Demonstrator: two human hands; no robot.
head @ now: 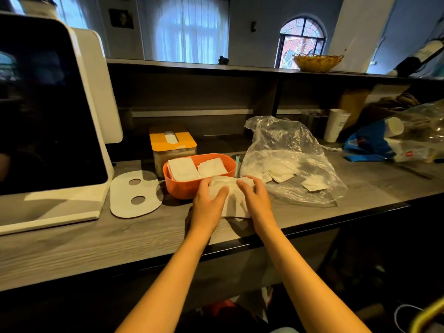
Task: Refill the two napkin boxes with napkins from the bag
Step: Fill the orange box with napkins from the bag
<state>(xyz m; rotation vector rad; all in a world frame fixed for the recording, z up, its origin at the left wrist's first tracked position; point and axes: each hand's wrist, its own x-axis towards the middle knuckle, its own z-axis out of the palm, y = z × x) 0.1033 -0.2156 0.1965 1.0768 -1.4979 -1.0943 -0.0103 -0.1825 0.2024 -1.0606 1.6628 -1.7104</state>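
My left hand (209, 202) and my right hand (255, 197) both grip a bunch of white napkins (232, 203) just in front of the orange napkin box (182, 188). That open box holds two stacks of napkins (185, 168). Behind it stands a second box with a yellow lid (171, 140), a napkin showing in its slot. The clear plastic bag (286, 150) lies to the right on the counter, with a few loose napkins (312, 182) inside.
A white lid with two holes (125, 200) lies left of the orange box. A large white-framed screen (48, 111) fills the left. A paper cup (335, 124) and a bag of cups (394, 140) stand at the right. A wicker basket (317, 62) sits on the upper shelf.
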